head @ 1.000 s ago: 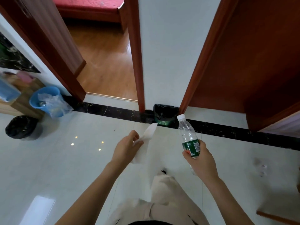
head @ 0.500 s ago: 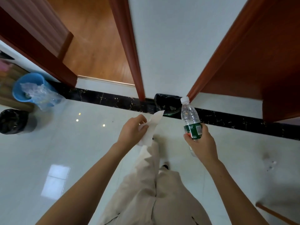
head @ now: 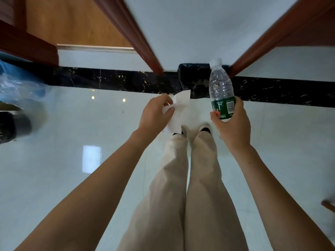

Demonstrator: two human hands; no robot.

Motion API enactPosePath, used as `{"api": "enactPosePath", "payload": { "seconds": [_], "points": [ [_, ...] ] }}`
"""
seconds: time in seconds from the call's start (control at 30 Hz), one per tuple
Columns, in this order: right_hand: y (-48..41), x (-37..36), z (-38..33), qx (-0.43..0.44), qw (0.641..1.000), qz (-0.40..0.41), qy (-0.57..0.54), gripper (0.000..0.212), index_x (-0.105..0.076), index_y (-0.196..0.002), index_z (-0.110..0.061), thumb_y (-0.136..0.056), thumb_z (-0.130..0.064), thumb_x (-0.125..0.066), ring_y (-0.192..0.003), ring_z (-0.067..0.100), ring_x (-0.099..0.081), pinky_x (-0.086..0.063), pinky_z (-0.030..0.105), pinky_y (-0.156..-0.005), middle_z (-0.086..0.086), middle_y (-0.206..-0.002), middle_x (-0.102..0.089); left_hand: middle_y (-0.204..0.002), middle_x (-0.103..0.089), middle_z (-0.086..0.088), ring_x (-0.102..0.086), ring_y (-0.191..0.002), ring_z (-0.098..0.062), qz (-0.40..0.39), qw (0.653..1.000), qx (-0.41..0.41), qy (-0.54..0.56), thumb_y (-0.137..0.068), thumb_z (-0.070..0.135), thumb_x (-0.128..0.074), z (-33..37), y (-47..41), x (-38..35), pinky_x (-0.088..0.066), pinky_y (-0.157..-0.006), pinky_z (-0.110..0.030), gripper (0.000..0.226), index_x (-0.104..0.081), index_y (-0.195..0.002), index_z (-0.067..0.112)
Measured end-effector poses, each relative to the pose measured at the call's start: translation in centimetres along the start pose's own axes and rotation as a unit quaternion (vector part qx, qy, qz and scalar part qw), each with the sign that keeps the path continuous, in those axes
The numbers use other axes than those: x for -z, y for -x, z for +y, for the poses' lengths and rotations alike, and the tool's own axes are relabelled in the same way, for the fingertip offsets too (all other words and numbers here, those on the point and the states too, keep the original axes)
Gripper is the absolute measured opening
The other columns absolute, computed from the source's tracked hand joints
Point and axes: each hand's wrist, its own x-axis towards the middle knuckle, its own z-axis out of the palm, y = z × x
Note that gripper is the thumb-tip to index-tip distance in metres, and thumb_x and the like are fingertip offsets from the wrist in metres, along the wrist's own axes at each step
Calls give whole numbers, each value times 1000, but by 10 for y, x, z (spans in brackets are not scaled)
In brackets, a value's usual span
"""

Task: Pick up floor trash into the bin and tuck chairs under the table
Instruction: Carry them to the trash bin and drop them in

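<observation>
My left hand (head: 154, 113) pinches a white paper tissue (head: 178, 109) that hangs down over the pale floor. My right hand (head: 232, 124) grips a clear plastic water bottle (head: 220, 87) with a white cap and green label, held upright. Just beyond both hands, a small bin lined with a black bag (head: 194, 78) stands against the wall between two brown door frames. The bottle overlaps the bin's right side in view. My legs in beige trousers and dark shoes stand right below the hands.
A blue bin with a clear plastic bag (head: 16, 87) and a black bag-lined bin (head: 10, 127) stand at the left edge. A black marble strip (head: 117, 80) runs along the wall. A wooden chair part (head: 329, 205) shows at the right edge.
I have stepped closer to the small black bin, and the view has tilted down. Both hands keep their hold on the tissue and bottle, now nearly over the bin.
</observation>
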Motion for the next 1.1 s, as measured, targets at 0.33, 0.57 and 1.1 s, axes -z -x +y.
{"api": "enactPosePath", "payload": {
  "seconds": [0.33, 0.57, 1.1],
  "points": [
    [-125, -102, 138, 6, 1000, -10, 18, 64, -42, -133, -23, -80, -45, -69, -86, 15, -62, -54, 34, -72, -1, -106, -63, -87, -61, 5, -53, -83, -12, 42, 995, 22, 90, -84, 14, -66, -81, -145, -180, -38, -67, -8, 11, -58, -89, 19],
    [-173, -132, 174, 8, 1000, 11, -3, 61, -45, -130, -22, -80, -42, -72, -87, 14, -64, -53, 32, -75, -3, -104, -65, -89, -61, 3, -54, -88, -16, 70, 993, -33, 87, -82, 13, -66, -100, -227, -246, -45, -75, -23, 10, -60, -90, 12],
    [-224, -172, 195, 22, 1000, 6, -3, 67, -43, -134, -22, -78, -40, -75, -93, 14, -63, -52, 33, -78, -2, -111, -63, -87, -61, -1, -50, -85, -18, 97, 991, -70, 67, -82, 10, -66, -121, -293, -314, -34, -68, -18, 10, -61, -91, 9]
  ]
}}
